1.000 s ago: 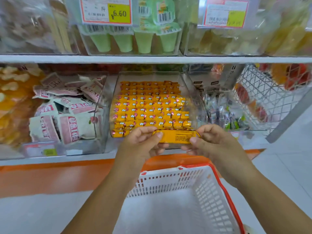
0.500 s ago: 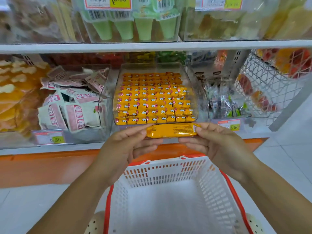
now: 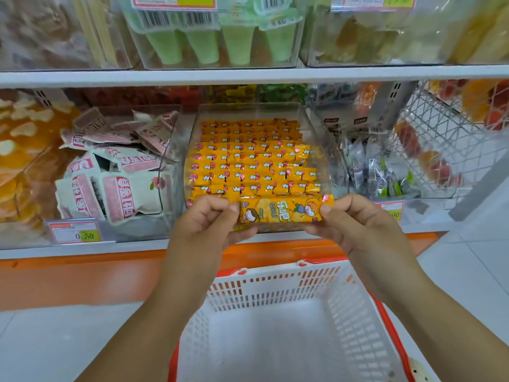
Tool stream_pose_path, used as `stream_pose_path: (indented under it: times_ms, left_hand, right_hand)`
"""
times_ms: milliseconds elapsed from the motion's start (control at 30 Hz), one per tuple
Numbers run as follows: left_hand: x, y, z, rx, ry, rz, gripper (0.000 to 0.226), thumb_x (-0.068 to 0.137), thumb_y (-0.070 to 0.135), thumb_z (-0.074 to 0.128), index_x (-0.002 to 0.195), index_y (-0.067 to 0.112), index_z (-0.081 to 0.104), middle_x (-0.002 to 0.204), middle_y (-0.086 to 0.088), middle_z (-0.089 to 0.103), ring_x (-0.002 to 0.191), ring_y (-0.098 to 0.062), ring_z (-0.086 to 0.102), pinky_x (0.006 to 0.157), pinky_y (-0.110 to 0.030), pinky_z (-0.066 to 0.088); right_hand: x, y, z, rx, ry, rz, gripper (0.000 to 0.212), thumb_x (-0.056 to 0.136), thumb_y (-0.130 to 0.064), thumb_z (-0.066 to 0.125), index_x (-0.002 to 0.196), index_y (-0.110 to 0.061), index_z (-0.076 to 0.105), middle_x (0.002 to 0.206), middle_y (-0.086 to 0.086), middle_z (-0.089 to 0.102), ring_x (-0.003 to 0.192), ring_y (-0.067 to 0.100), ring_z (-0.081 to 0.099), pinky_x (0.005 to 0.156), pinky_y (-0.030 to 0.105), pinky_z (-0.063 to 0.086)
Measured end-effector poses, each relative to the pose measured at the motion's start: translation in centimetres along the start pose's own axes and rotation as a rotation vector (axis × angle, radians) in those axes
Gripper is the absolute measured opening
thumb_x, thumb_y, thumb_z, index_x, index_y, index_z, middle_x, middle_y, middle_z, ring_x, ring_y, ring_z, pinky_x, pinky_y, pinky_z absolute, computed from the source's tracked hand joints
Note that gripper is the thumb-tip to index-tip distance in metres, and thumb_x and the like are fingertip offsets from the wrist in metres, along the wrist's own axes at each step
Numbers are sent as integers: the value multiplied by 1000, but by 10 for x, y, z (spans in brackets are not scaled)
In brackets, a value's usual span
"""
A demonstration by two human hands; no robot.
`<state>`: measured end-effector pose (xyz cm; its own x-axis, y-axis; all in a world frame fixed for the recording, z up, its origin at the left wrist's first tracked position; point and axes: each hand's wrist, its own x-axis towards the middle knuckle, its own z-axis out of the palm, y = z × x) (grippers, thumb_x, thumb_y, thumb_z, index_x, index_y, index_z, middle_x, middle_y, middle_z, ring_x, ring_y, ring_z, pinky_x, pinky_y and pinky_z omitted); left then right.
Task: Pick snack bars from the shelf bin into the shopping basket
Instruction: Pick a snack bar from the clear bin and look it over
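Though the basket (image 3: 275, 312) stood nearest, just below the hands, its white floor showed nothing in it, so by that view no bar had been dropped in. Above its far rim one bar (image 3: 286, 212) was held level and lengthwise, printed face up. The left hand (image 3: 209, 219) was pinched on the bar's left end, thumb and fingers closed on the wrapper, and the right hand (image 3: 355, 219) was pinched on the right end the same way. The bar hung in the air, in front of the shelf edge (image 3: 82, 248) and over the gap between shelf and basket, touching neither. Behind it the clear bin (image 3: 259, 111) sat on the shelf, packed with rows of the same yellow bars (image 3: 248, 166), nearly full. To the left lay a bin of pink-and-white packets (image 3: 115, 175), to the right a bin of small dark sweets (image 3: 377, 172), then a wire rack (image 3: 440, 144). I judged the task barely begun: one bar was out and in hand, its release into the basket was left, and any further picks remained.
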<state>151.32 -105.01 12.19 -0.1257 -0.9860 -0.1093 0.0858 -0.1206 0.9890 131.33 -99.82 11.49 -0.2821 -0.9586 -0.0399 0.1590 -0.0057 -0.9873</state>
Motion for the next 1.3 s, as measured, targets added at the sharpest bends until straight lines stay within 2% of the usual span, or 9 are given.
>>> stream_pose_path:
  times_ms: [67,167,267,400,733,933,1033,1167,1300]
  left_hand:
    - [0,1,3,46,30,60,10,97,11,55,93,18,51,81,-1,76,73,-18,75,77,-41,59]
    - [2,1,3,141,23,143,13,98,11,55,94,24,56,77,2,75,72,-15,74,72,-35,60]
    - [2,2,2,112,23,144,18,95,11,59,90,26,69,80,5,75,74,-15,74,70,-30,60]
    - [4,1,-1,70,-68,78,24,78,22,69,101,25,72,87,4,77,77,-14,75,69,-24,60]
    - [10,2,-6,-153,-100,-36,24,70,11,66,85,23,80,90,-15,76,84,-27,75,64,-21,59]
    - [9,6,-9,-140,-154,-63,27,82,11,60,103,21,73,95,-18,76,89,-25,75,69,-21,59]
    - [7,8,-11,-78,-169,-27,34,89,-3,56,102,23,73,91,-12,77,90,-23,75,76,-24,60]
    - [6,6,-9,39,-116,27,11,73,19,69,80,22,76,86,-7,77,82,-22,75,78,-32,61]
    - [7,1,-8,79,-121,-5,16,80,25,64,64,23,66,94,-8,75,89,-20,74,86,-36,56]
  right_hand:
    - [-1,-1,3,39,35,-29,11,84,-7,64,84,-12,54,78,9,73,80,35,74,82,44,59]
    - [-2,-5,5,60,-7,-59,15,85,-2,61,93,-11,51,83,9,75,80,36,74,67,30,60]
    - [0,-3,-2,23,-27,-47,11,79,-18,67,89,-14,66,88,10,75,87,34,74,72,29,60]
    - [1,0,-6,51,-108,-37,39,60,-43,85,90,-23,70,101,13,75,92,36,73,76,30,59]
    - [4,-9,-6,217,-125,50,36,63,-16,70,96,-3,63,90,20,74,80,32,74,65,25,59]
    - [6,-10,-7,254,-133,122,32,75,-9,62,105,0,61,98,23,73,91,36,73,73,28,61]
    - [5,-12,-9,310,-140,143,32,76,2,55,108,-1,60,85,19,68,96,40,71,76,29,60]
    - [5,-11,-9,196,-112,89,29,65,-19,74,92,-9,67,88,17,74,86,32,74,70,26,60]
    - [6,-4,-11,19,-99,31,41,53,-55,88,68,-24,67,102,15,74,100,31,71,88,34,56]
